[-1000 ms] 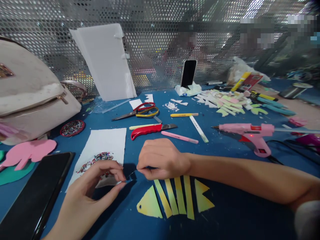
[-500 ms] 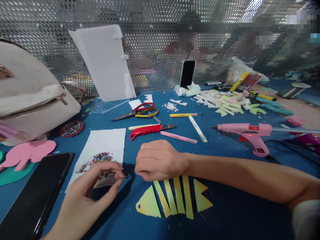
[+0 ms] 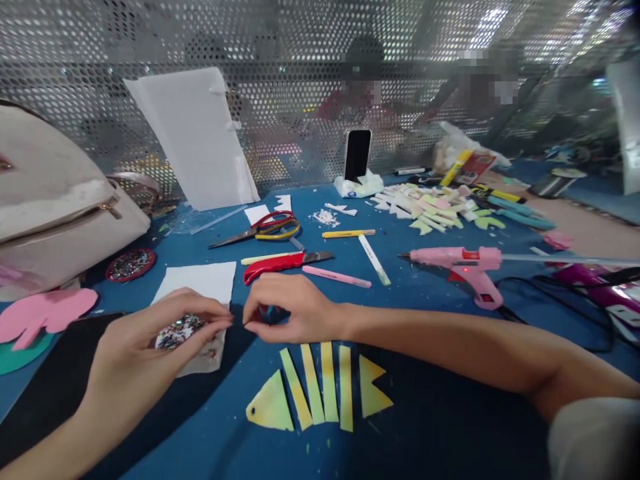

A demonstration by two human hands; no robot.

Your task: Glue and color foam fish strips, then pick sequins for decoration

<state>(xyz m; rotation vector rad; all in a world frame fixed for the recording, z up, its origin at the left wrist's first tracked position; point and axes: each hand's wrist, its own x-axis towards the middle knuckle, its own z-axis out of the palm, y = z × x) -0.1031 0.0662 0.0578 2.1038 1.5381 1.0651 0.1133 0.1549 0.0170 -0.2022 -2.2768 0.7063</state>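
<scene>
My left hand [image 3: 123,357] is closed in a pinch beside a white paper sheet [image 3: 205,277]. Multicoloured beads [image 3: 181,328] on the sheet show through the gap between its thumb and fingers. Facing it, my right hand [image 3: 313,310] also pinches, thumb and index finger joined in a ring. Whatever lies between either pair of fingertips is too small to make out; the hands are slightly apart. Below them on the blue table lie yellow-green fish pieces: a head [image 3: 273,405] with a dark eye hole, several narrow strips [image 3: 313,387], and a notched tail [image 3: 373,387].
Beyond my hands lie a red-handled knife [image 3: 273,267], scissors [image 3: 270,228] and markers [image 3: 337,275]. A pink glue gun [image 3: 460,259] with a cable is at right, near foam scraps [image 3: 430,203]. A backpack [image 3: 55,207] and bead dish [image 3: 130,265] stand left.
The view has shifted, moving the scene leftward. My right fingers have gone from a tight fist to a ring-shaped pinch. The small dark piece at my left fingertips no longer shows.
</scene>
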